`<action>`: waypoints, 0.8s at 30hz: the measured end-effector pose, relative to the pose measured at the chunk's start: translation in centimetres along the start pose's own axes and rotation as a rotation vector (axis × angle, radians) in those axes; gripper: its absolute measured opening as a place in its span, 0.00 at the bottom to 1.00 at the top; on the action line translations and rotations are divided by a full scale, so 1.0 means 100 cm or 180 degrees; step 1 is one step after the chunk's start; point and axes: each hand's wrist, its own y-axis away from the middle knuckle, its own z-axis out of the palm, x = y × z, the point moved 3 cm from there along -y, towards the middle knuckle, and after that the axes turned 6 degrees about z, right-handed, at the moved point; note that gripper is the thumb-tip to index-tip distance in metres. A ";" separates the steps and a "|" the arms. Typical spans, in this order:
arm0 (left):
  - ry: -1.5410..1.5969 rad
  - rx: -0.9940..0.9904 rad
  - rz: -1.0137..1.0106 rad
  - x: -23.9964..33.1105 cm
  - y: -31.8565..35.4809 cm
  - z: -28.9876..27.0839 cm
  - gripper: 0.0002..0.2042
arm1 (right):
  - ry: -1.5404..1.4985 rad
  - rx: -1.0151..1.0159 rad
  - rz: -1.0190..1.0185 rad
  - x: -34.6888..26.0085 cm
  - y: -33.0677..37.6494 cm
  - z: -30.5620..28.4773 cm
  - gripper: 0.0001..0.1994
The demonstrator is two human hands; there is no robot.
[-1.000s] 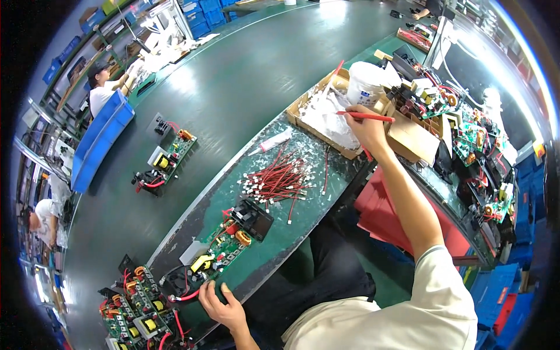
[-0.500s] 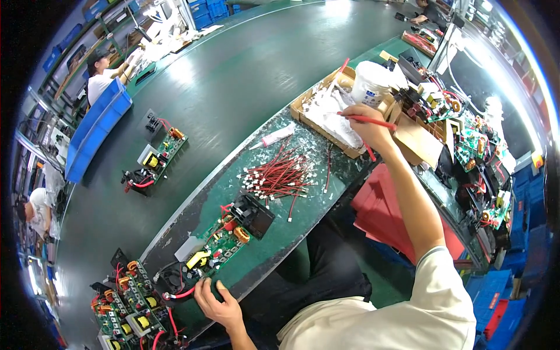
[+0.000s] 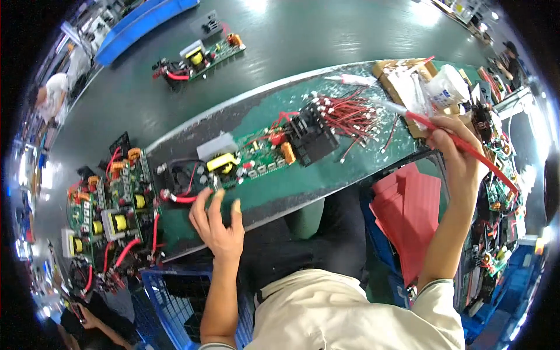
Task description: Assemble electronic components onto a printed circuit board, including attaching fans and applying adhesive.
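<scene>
My right hand (image 3: 458, 143) is closed on a long red stick (image 3: 496, 170), whose white-smeared end points left above the bench. Below that end lies a pile of red wires with white connectors (image 3: 353, 114). In front of me is a green circuit board (image 3: 256, 158) with a yellow transformer (image 3: 223, 163), a black fan (image 3: 189, 177) at its left end and a black plate (image 3: 312, 135) at its right. My left hand (image 3: 219, 230) has its fingers spread, tips at the board's near edge beside a thick red cable (image 3: 181, 199). Whether they press on it I cannot tell.
A cardboard box (image 3: 388, 84) holding white paste and a white tub (image 3: 448, 86) stand at the right. Several boards crowd the left (image 3: 119, 216) and right. Another board (image 3: 201, 58) lies on the far surface near a blue bin (image 3: 146, 26). Red sheets (image 3: 408, 216) hang below the bench.
The view has turned down and to the left. My right hand has brought the red stick out of the box toward the board. My left hand stays by the board's near edge.
</scene>
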 end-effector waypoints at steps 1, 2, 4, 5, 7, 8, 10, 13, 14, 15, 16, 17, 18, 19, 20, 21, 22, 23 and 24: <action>0.0043 0.0021 -0.0017 0.001 -0.001 -0.001 0.21 | -0.0174 -0.0141 0.0333 -0.008 0.010 0.015 0.08; -0.0077 0.0049 0.0227 0.003 -0.006 -0.002 0.24 | -0.0262 -0.0439 0.0099 -0.014 0.017 0.031 0.08; -0.0328 0.0019 0.0395 0.008 -0.018 0.001 0.29 | -0.0261 -0.0717 -0.0148 -0.036 0.034 0.068 0.08; -0.0423 -0.0022 0.0413 0.010 -0.020 0.004 0.32 | -0.0116 -0.0938 -0.0455 -0.038 0.038 0.085 0.09; -0.0604 -0.0411 0.0298 0.016 -0.025 0.008 0.36 | 0.0172 -0.1117 -0.1112 -0.041 0.042 0.111 0.09; -0.0730 -0.0660 0.0248 0.014 -0.023 0.013 0.36 | 0.0182 -0.1141 -0.1106 -0.042 0.044 0.117 0.09; -0.0753 -0.0801 0.0176 0.010 -0.021 0.018 0.35 | 0.0366 -0.1286 -0.1230 -0.045 0.047 0.127 0.08; -0.0648 -0.0723 0.0155 0.006 -0.019 0.019 0.35 | 0.0426 -0.1252 -0.1267 -0.048 0.047 0.136 0.08; -0.0635 -0.0664 0.0184 0.006 -0.019 0.018 0.35 | 0.0480 -0.1206 -0.1364 -0.048 0.048 0.138 0.08; -0.0615 -0.0663 0.0167 0.006 -0.019 0.018 0.35 | 0.0503 -0.1219 -0.1362 -0.047 0.049 0.140 0.08; -0.0597 -0.0645 0.0160 0.006 -0.019 0.018 0.35 | 0.0478 -0.1212 -0.1332 -0.046 0.051 0.142 0.08; -0.0580 -0.0627 0.0156 0.007 -0.020 0.019 0.35 | 0.0449 -0.1203 -0.1303 -0.045 0.052 0.143 0.08; -0.0610 -0.0607 0.0177 0.006 -0.020 0.019 0.34 | 0.0460 -0.1214 -0.1293 -0.043 0.053 0.145 0.08; -0.0602 -0.0615 0.0169 0.005 -0.019 0.019 0.34 | 0.0467 -0.1256 -0.1339 -0.042 0.054 0.147 0.08; -0.0601 -0.0622 0.0166 0.006 -0.018 0.018 0.36 | 0.0471 -0.1295 -0.1387 -0.041 0.055 0.149 0.08; -0.0598 -0.0622 0.0168 0.006 -0.018 0.018 0.37 | 0.0477 -0.1294 -0.1384 -0.040 0.056 0.149 0.08; -0.0604 -0.0593 0.0184 0.006 -0.018 0.018 0.37 | 0.0495 -0.1304 -0.1317 -0.040 0.057 0.150 0.08; -0.0603 -0.0592 0.0187 0.006 -0.018 0.017 0.37 | 0.0511 -0.1313 -0.1251 -0.039 0.058 0.151 0.08; -0.0590 -0.0594 0.0178 0.006 -0.017 0.019 0.37 | 0.0525 -0.1308 -0.1245 -0.036 0.057 0.154 0.08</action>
